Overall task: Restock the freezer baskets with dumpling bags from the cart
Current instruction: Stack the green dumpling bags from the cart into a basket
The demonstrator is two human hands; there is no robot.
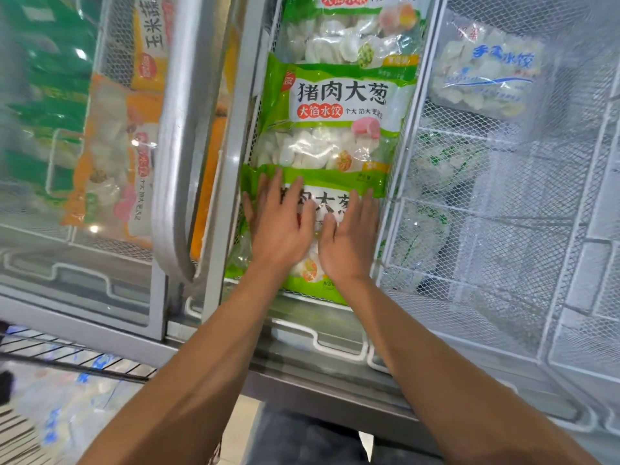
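While both hands lie flat on it, the nearest green bag (302, 283) sits at the lower end of the centre basket (399, 182), just below the middle of the frame. Its long axis runs up the frame, away from the person, in line with the two green bags beyond it: the middle bag (335, 119) overlaps its top edge, and the far bag (349, 31) lies at the top centre. The left hand (280, 223) and right hand (349, 239) rest side by side, fingers straight and spread, pointing up the frame; they press on the bag and grip nothing. The left hand covers the bag's left half and reaches a little further up; neither is clearly nearer. Judging by this, the bag is being flattened into its row, so the next move probably calls for lifting off and turning to the cart (67, 357) at the lower left, where pale bags with blue print (67, 407) lie. In the right basket (570, 229), a clear bag (486, 68) lies at the upper right. Orange bags (110, 156) show behind the glass lid (50, 196) at the left.
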